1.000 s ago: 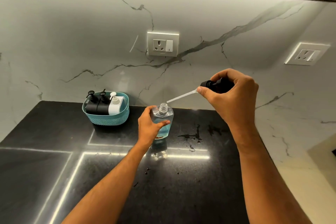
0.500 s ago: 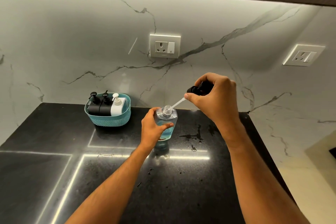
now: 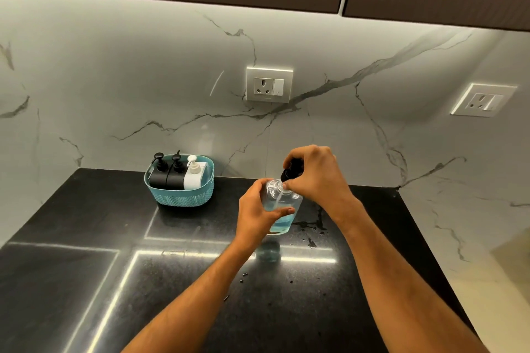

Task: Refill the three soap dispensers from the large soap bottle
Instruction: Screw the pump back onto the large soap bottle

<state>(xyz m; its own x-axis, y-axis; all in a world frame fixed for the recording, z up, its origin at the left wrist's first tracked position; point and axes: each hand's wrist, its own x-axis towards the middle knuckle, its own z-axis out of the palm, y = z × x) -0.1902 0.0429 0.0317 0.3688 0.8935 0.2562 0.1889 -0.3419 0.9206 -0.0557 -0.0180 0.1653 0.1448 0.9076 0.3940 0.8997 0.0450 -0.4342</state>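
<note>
Right hand (image 3: 314, 178) grips black pump (image 3: 292, 170) atop clear, blue-filled bottle (image 3: 282, 209).

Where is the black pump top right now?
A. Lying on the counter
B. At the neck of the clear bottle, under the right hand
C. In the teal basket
B: the right hand grips the pump top at the neck of the clear bottle, which the left hand steadies.
</note>
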